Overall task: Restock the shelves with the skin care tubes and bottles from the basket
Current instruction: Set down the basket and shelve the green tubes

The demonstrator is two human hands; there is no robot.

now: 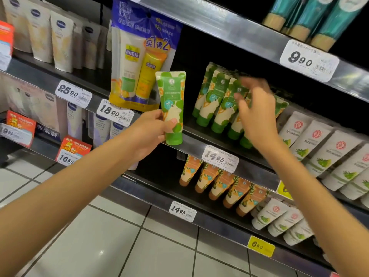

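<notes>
My left hand (152, 129) grips a green and cream tube (172, 100) upright, cap down, in front of the middle shelf's edge (191, 145). To its right, a row of matching green tubes (216, 100) stands on that shelf. My right hand (257, 112) reaches among those tubes with its fingers loosely spread; it is blurred, and I cannot tell whether it touches them. The basket is out of view.
A blue hanging twin pack (139, 54) hangs left of the held tube. Orange tubes (219, 184) fill the shelf below, white tubes (327, 148) stand at the right, teal tubes (311, 17) on the top shelf. Price tags line the shelf edges. White floor tiles (119, 246) lie below.
</notes>
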